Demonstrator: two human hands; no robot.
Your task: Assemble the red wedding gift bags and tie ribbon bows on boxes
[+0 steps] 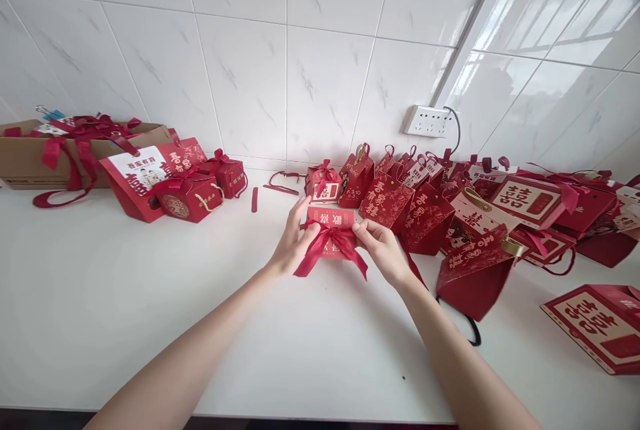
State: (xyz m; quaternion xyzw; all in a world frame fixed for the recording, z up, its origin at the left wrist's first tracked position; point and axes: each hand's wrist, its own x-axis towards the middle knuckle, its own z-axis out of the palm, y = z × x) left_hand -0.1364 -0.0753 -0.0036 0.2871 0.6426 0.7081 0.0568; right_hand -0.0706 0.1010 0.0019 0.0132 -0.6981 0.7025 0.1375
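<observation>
A small red gift box (330, 217) with pale Chinese characters on its face is held over the white table, in the middle of the head view. Across its front lies a dark red ribbon bow (333, 238) with two tails hanging below. My left hand (295, 238) grips the box's left side, thumb at the bow's left loop and fingers along the edge. On the opposite side, my right hand (383, 243) holds the box's right edge between thumb and fingers. The box's back is hidden from me.
Just behind stands another ribboned red box (324, 183). Many red gift boxes (387, 200) crowd the right, one lying nearer the front (595, 327). On the left are more red boxes (193, 197) and a cardboard carton (25, 157) of ribbons. A power strip (427, 121) is on the tiled wall.
</observation>
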